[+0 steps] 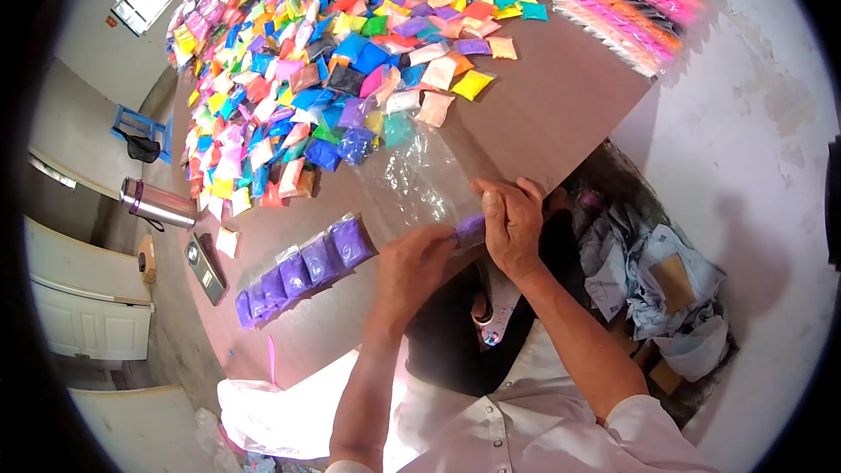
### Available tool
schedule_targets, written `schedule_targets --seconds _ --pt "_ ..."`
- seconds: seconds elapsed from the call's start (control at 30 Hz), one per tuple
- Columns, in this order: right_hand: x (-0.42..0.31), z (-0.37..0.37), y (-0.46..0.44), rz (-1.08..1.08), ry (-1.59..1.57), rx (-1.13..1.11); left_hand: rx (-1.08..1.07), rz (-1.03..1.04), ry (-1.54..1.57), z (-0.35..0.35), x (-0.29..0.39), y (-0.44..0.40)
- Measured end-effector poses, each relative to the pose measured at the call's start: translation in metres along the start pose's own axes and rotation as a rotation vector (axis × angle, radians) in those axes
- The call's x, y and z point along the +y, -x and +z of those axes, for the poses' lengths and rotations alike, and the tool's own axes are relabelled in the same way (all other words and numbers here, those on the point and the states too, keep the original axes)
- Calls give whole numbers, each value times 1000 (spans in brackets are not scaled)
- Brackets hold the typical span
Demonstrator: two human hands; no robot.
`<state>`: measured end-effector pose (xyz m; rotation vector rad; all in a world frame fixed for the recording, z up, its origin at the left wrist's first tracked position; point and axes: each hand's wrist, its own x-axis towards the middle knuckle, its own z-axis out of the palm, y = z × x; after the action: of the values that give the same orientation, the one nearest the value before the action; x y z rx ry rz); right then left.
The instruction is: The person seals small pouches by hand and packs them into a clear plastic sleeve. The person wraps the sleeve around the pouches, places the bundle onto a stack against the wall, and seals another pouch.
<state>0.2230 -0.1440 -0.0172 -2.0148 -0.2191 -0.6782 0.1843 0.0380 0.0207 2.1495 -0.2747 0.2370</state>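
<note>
A large clear plastic bag (412, 188) lies across the near edge of the table, its far end holding several coloured packets, a teal one among them. My left hand (412, 264) is closed on its near edge, fingertips pinched together. On the other side my right hand (513, 226) grips the same edge between thumb and fingers. Between the two hands shows a purple packet (470, 230); whether it is inside the bag I cannot tell. Left of my left hand, a row of several purple packets (307, 264) lies on the table, overlapping one another.
Many small coloured packets (350, 52) cover the far and left parts of the brown table (561, 105). Long bundles in clear wrap (626, 9) lie at the far right corner. A steel flask (158, 203) and a phone (205, 270) are at left. Crumpled packaging (670, 289) fills the floor at right.
</note>
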Motion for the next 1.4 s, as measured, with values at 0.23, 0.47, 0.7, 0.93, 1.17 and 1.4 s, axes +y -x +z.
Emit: schedule_targets --seconds 0.23,0.47,0.7,0.93,1.17,1.4 --pt "-3 1 -1 22 22 -1 -12 62 -48 6 1 -2" --pt "-5 2 -2 32 9 45 86 -9 -169 -40 5 0" --pt "-8 3 -3 34 6 77 -72 -176 -723 -112 -17 -20" --pt "-6 2 -3 41 18 63 -115 -106 -531 -121 -29 -29" --pt "-6 3 -1 36 21 53 10 -260 -56 -106 -1 -23" --pt "-5 4 0 47 32 53 165 -129 -31 -68 19 -20"
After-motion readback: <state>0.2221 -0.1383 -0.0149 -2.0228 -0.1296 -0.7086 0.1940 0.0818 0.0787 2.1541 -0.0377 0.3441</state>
